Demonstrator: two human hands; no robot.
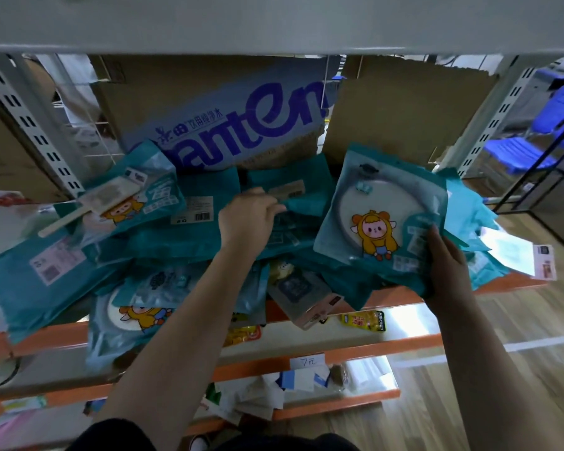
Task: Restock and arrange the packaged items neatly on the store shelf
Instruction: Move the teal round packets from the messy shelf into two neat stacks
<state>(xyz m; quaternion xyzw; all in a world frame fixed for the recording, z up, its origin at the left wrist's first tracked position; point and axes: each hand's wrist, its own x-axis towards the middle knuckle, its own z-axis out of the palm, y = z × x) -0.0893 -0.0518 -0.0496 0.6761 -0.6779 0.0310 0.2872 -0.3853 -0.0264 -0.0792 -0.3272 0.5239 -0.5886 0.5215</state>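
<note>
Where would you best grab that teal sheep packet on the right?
Grip the teal packet by its flat lower-right border, from the right, as the right hand does. It is thin and tilted up off the pile, and a round item fills its middle, so the edge likely pinches easiest.

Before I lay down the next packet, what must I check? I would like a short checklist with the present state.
1. Right hand holds cartoon packet: ok.
2. Left hand pinches middle packet: ok.
3. Pile lies neat: not ok, packets overlap askew.
4. Packets behind shelf edge: not ok, several overhang.
5. Free spot for cartoon packet: cannot tell.
</note>
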